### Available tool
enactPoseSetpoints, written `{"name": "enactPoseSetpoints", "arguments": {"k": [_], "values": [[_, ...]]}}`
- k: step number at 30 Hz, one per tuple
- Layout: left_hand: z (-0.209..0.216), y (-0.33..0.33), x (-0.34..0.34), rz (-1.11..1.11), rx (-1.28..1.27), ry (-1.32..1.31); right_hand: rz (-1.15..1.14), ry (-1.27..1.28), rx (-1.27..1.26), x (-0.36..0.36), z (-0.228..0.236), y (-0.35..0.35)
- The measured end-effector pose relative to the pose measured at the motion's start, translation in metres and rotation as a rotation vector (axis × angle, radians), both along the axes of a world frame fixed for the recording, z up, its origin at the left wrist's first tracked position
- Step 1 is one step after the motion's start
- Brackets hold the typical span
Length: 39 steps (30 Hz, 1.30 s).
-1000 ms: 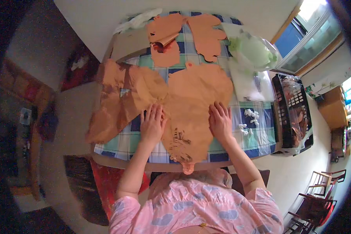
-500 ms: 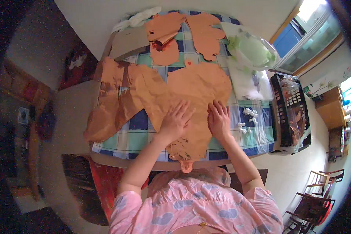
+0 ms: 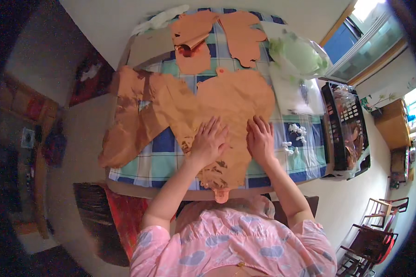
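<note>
A large flat, rose-gold foil balloon (image 3: 233,94), uninflated, is spread across the tablecloth, its narrow tab hanging over the table's near edge. My left hand (image 3: 211,141) lies flat on its middle, fingers spread and pointing away from me. My right hand (image 3: 260,138) rests along the balloon's right edge, fingers stretched out and slightly bent. Creases and darker shiny patches show on the foil around the left hand and near the tab. Another shiny piece of the same foil (image 3: 120,141) stretches out to the left. I cannot tell whether the two are joined.
More flat rose-gold foil shapes (image 3: 241,39) lie at the far side. On the right are small white tied bundles (image 3: 298,131), clear plastic sheets (image 3: 302,104) and a green-and-white bag (image 3: 298,55). A black crate (image 3: 344,124) stands beyond the table's right edge. The tablecloth (image 3: 171,159) is checked.
Both hands stay nearly in place on the foil. A dark, shiny crease has appeared on the foil just left of my left hand. The whole view has shifted slightly.
</note>
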<state>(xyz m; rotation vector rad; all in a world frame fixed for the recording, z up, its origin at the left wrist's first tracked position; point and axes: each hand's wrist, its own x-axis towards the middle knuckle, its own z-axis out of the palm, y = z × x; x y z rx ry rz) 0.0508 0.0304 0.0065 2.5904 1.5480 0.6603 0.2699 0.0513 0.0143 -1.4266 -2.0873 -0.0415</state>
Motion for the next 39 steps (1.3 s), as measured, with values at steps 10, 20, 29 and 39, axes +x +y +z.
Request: {"name": "enactPoseSetpoints", "arguments": {"k": [10, 20, 29, 39], "values": [[0.002, 0.000, 0.000, -0.005, -0.016, -0.010, -0.007, 0.004, -0.029, 0.002, 0.001, 0.000], [-0.001, 0.002, 0.000, 0.003, -0.022, 0.014, 0.010, 0.101, 0.024, 0.006, -0.005, 0.008], [0.003, 0.002, 0.000, 0.005, 0.004, -0.051, -0.096, 0.079, -0.008, 0.012, -0.005, 0.013], [0.002, 0.003, 0.001, -0.011, 0.007, -0.034, -0.097, -0.004, -0.011, 0.013, -0.002, 0.013]]}}
